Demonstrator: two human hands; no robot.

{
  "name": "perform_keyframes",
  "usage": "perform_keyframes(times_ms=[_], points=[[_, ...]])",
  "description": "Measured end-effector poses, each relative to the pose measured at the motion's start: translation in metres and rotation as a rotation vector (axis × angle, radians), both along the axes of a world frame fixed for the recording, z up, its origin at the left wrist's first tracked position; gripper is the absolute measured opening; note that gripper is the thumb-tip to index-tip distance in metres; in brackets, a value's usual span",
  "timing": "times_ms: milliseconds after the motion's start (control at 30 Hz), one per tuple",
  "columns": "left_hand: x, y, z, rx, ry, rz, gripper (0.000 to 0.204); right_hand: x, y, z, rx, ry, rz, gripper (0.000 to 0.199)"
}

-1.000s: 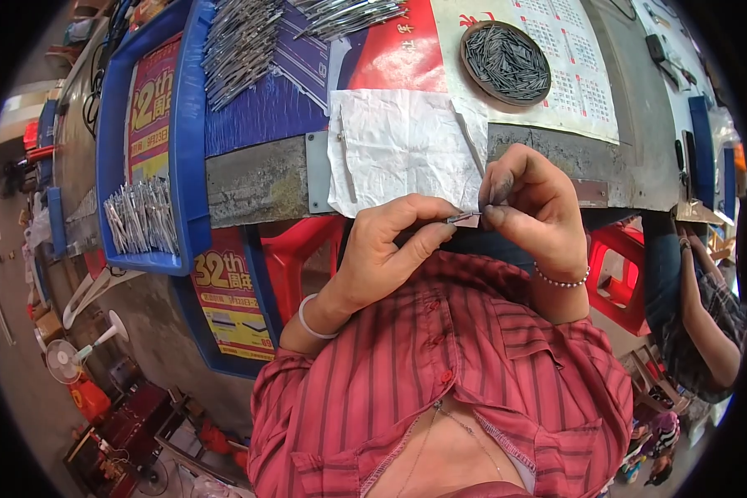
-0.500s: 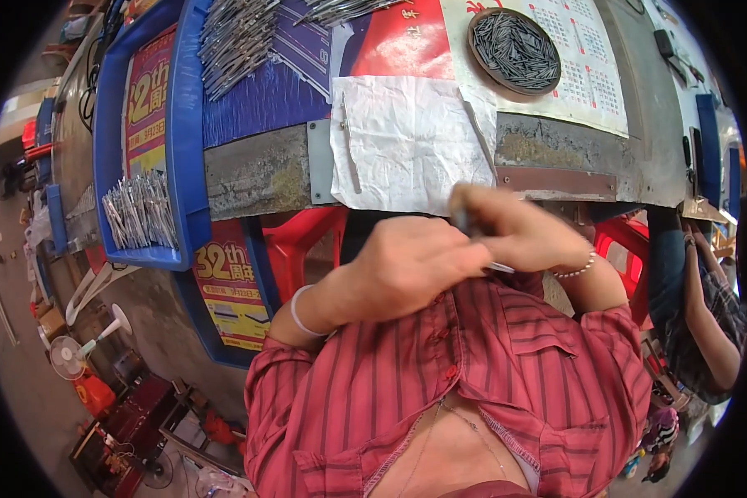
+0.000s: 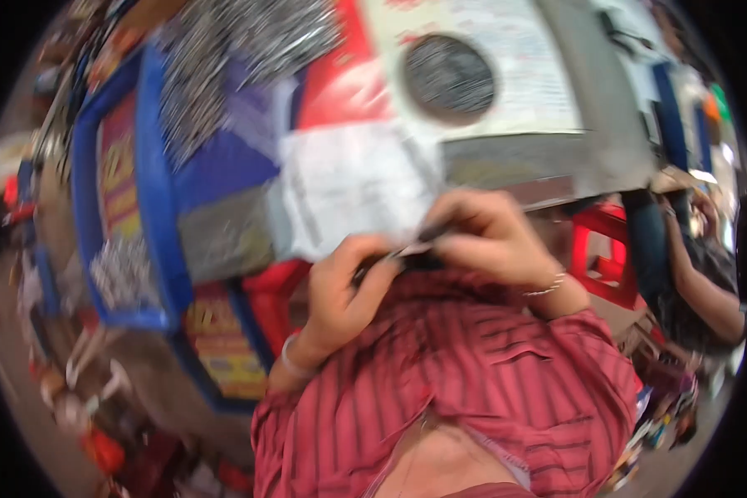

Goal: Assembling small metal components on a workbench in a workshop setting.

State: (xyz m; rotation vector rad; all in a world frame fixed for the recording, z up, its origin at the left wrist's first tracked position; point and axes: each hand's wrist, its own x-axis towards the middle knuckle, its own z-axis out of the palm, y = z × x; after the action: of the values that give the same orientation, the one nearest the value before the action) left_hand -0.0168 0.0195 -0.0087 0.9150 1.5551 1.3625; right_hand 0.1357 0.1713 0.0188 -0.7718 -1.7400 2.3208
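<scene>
My left hand (image 3: pixel 349 286) and my right hand (image 3: pixel 485 236) are close together in front of my chest, at the table's near edge. Between their pinched fingertips is a slim, pale metal piece (image 3: pixel 413 248); motion blur hides its exact kind. A dark bit shows by my right fingertips, too smeared to name. Just beyond my hands a white crumpled cloth (image 3: pixel 349 178) lies over the table edge, with a thin dark metal strip (image 3: pixel 305 199) along its left side. Farther off stands a round dish (image 3: pixel 451 79) full of small dark metal pieces.
At the left is a blue tray (image 3: pixel 159 224) with a bundle of slim silvery metal pieces (image 3: pixel 124 272). More such pieces (image 3: pixel 195 95) lie piled at the far left. A red stool (image 3: pixel 602 253) and another person's arm (image 3: pixel 695 278) are at the right.
My hands have drawn apart from their overlapped hold, so the slim piece now shows between the fingertips. The whole view has shifted, tilted and blurred.
</scene>
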Motion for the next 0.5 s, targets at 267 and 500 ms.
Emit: perform_keyframes(times_ms=[267, 500], points=[[0.012, 0.010, -0.001, -0.061, -0.139, 0.019, 0.009, 0.004, -0.016, -0.032, 0.109, 0.233, 0.050, 0.012], [0.018, 0.010, -0.004, 0.092, -0.405, 0.057, 0.007, 0.003, -0.022, -0.010, 0.127, 0.316, -0.008, 0.017]])
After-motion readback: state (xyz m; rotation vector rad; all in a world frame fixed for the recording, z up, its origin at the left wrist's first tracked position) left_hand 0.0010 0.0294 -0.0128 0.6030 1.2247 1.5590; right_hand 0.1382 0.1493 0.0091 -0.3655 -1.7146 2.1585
